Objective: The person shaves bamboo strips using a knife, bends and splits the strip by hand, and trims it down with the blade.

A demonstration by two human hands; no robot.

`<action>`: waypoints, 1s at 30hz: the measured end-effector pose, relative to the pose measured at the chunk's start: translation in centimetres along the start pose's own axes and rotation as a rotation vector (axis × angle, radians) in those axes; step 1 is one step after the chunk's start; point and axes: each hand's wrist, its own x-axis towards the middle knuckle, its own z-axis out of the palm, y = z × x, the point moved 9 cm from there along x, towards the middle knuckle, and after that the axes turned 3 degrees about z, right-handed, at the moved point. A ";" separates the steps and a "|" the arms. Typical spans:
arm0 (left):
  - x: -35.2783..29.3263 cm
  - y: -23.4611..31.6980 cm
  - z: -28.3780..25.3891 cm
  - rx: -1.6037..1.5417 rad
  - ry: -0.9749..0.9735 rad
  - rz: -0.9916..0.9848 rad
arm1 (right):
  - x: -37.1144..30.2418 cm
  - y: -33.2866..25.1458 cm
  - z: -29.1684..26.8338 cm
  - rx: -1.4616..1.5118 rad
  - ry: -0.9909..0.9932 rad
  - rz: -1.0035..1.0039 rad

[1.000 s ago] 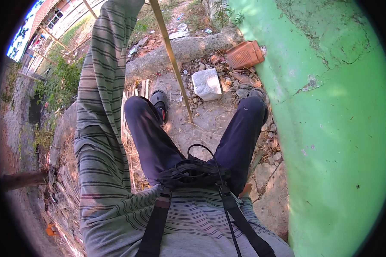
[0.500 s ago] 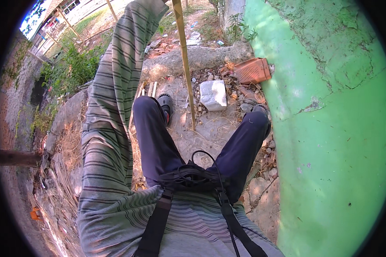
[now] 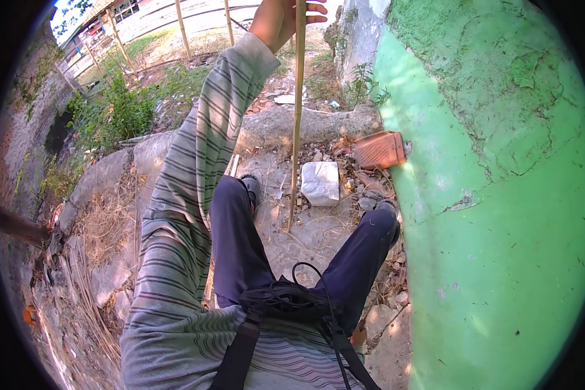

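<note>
At the top of the view my left hand (image 3: pixel 285 23) is on a long, thin bamboo strip (image 3: pixel 297 107), its fingers reaching around behind it. The strip stands nearly upright, and its lower end appears to meet the ground between my feet. Its upper end lies beyond the picture. Beside my right hip a small patch of skin shows, apparently my right hand (image 3: pixel 358 336); its fingers are mostly hidden by my body and strap. A whitish block (image 3: pixel 320 184) sits on the ground just right of the strip.
A green plastered wall (image 3: pixel 494 260) with peeling patches rises close on my right. An orange ridged tile (image 3: pixel 379 150) leans by its base among rubble. A low stone ledge (image 3: pixel 312 127) crosses ahead. Pale slats lie by my left foot. Bushes (image 3: pixel 120 110) grow beyond the left ledge.
My left hand has come into view at the top, with the arm lower and bent. The strip's visible part stands more upright. A bit of skin now shows by my right hip.
</note>
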 end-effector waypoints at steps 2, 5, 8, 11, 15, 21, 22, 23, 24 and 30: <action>-0.1 0.2 -0.1 0.073 -0.007 -0.030 | -0.5 -2.1 -1.1 0.048 -0.012 0.004; -0.3 0.5 0.5 0.237 -0.051 0.051 | -1.8 -5.0 -3.6 0.124 -0.007 0.020; -1.4 1.2 2.0 0.275 -0.066 0.007 | -4.7 -11.9 -5.4 0.121 0.000 -0.097; -1.7 2.0 2.2 0.232 -0.009 -0.013 | -8.2 -23.1 -6.3 0.192 -0.024 -0.253; -1.8 2.4 3.6 0.192 0.092 0.050 | -14.4 -38.9 -4.7 0.283 -0.058 -0.488; -1.9 3.1 4.0 0.262 0.169 0.127 | -26.4 -57.1 3.4 0.517 -0.392 -0.872; -2.0 3.5 4.3 0.231 0.155 0.165 | -28.1 -59.0 4.7 0.537 -0.465 -0.912; -2.0 4.3 5.2 0.248 0.101 0.150 | -29.3 -60.8 5.7 0.539 -0.469 -0.917; -2.5 4.3 4.9 0.258 0.105 0.156 | -31.0 -62.1 7.4 0.532 -0.564 -0.951; -4.3 4.3 6.6 0.609 -0.133 0.310 | -40.9 -66.9 14.1 0.522 -0.918 -0.977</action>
